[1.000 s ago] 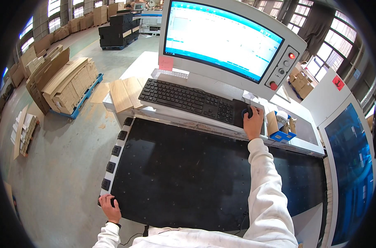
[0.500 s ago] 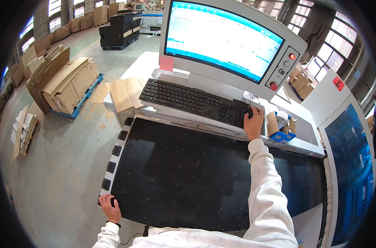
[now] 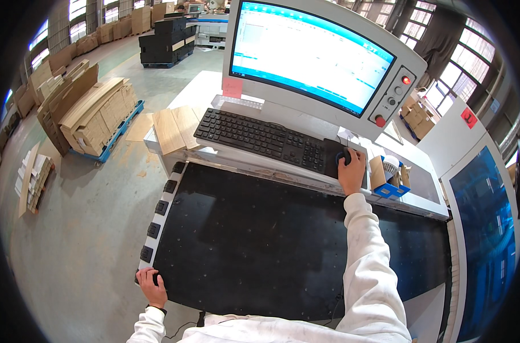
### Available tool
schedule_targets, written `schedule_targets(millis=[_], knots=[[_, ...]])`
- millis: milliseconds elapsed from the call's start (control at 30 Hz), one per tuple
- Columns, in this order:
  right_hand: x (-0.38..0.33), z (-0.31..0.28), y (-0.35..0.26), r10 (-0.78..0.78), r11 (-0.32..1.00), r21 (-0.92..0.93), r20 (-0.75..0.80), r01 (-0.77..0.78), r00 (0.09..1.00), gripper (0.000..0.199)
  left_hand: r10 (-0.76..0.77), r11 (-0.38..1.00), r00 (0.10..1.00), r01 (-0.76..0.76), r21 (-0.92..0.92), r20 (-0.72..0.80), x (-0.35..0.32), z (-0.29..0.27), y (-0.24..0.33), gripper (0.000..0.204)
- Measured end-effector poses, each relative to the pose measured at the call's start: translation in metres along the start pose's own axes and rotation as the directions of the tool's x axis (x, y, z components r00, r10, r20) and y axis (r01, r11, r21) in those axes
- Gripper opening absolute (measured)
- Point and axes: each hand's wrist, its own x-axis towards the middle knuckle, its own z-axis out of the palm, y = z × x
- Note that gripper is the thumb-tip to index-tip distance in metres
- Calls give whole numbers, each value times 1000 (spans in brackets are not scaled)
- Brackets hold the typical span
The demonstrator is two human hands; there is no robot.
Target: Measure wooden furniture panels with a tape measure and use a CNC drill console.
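My right hand [image 3: 351,172] is closed over a dark computer mouse [image 3: 345,155], which sits on a black mouse pad [image 3: 331,163]. Most of the mouse is covered by the fingers. Left of it lies a long black keyboard [image 3: 260,137] on the white ledge, below a large lit monitor [image 3: 311,57]. My left hand [image 3: 153,288] is at the near left corner of a black tabletop [image 3: 248,240]. Its fingers curl over a black block [image 3: 156,279] on the white edge strip, with the thumb apart.
Beside my right hand stands a small blue box [image 3: 391,187] with a light bulb [image 3: 391,164]. Wooden boards [image 3: 171,130] lie left of the keyboard. Red buttons [image 3: 380,120] are on the monitor's panel. Stacked panels [image 3: 100,120] rest on a blue pallet. A blue-windowed cabinet [image 3: 483,228] stands right.
The whole view has shifted very slightly. Both hands keep their places, the right on the mouse and the left at the table corner.
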Motion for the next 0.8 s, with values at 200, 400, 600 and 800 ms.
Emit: schedule_targets(millis=[200,400,600,800], knots=[[1,-1,3,27,999,20,43,-28,999,45,11,1000,1000,-11,-2,-5,2,1,1,27],[0,-1,0,24,1000,19,42,-25,999,46,12,1000,1000,-12,2,-13,2,0,2,30],[0,0,1,6,1000,14,8,-7,1000,47,13,1000,1000,-13,3,-22,2,0,4,32],[0,2,3,4,1000,7,3,-4,1000,47,7,1000,1000,-7,5,-22,2,-1,3,29]])
